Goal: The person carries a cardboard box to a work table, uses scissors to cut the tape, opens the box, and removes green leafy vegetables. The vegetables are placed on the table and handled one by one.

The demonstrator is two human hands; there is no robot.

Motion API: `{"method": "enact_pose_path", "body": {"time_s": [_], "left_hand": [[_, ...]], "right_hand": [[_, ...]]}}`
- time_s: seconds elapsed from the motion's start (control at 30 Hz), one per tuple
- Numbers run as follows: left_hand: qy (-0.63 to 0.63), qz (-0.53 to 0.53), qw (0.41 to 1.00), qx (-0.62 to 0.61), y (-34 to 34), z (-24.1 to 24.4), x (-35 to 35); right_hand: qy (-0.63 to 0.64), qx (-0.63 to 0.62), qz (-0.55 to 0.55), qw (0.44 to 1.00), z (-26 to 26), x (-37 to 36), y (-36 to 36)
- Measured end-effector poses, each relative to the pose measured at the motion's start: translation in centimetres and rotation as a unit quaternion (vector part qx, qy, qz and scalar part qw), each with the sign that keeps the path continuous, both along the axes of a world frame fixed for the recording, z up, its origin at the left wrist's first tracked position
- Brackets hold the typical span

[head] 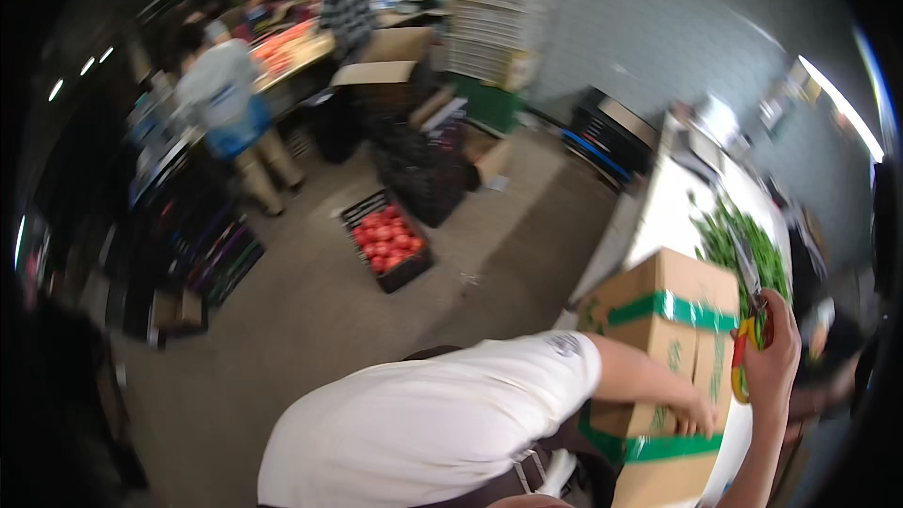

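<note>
A cardboard box (677,360) with green tape bands and green printing stands at the near end of a white-topped table (652,215). My left hand (695,413) reaches across to its upper face, close to the lower tape band. The fingers are bent downward and blurred, and whether they pinch anything is not clear. In my right hand (772,349), beside the box, is a pair of scissors (748,324) with red and yellow handles. Their blades point up and away, over a pile of leafy green vegetables (758,240) on the table.
A black crate of red fruit or tomatoes (384,240) sits on the floor. Stacked dark crates (610,134) stand by the wall. Open cartons (384,56) and a person in a light top (219,85) are near another worktable (303,60). Another person (832,339) is partly visible beyond my table.
</note>
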State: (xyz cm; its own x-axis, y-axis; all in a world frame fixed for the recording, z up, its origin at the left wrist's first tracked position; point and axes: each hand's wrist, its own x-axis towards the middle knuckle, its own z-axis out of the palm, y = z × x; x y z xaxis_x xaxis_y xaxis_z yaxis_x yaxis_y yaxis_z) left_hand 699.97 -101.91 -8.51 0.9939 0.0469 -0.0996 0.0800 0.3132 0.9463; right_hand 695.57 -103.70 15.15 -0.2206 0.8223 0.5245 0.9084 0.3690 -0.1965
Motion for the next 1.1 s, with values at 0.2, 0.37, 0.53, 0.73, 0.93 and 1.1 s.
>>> {"method": "enact_pose_path", "body": {"time_s": [0.2,0.37,0.53,0.73,0.93,1.1], "left_hand": [[0.083,0.008,0.993,0.08,2.9,0.8,-6.4],[-0.005,-0.005,0.989,0.145,3.4,2.9,-7.6],[-0.017,0.018,0.992,0.121,2.6,2.8,-7.4],[-0.051,0.012,0.994,0.096,2.8,2.4,-7.2],[-0.074,-0.006,0.99,0.117,3.6,1.3,-6.9],[-0.07,-0.008,0.993,0.092,3.4,1.8,-7.0]], "right_hand": [[0.019,-0.025,-0.196,0.98,-6.3,15.7,-7.8],[-0.099,-0.141,-0.317,0.932,-9.2,22.2,-15.2],[-0.139,-0.193,-0.33,0.914,-12.6,23.6,-19.0],[-0.155,-0.207,-0.285,0.923,-14.3,23.9,-17.8],[-0.153,-0.21,-0.258,0.931,-15.3,25.5,-16.5],[-0.138,-0.198,-0.215,0.946,-16.9,25.9,-13.8]]}}
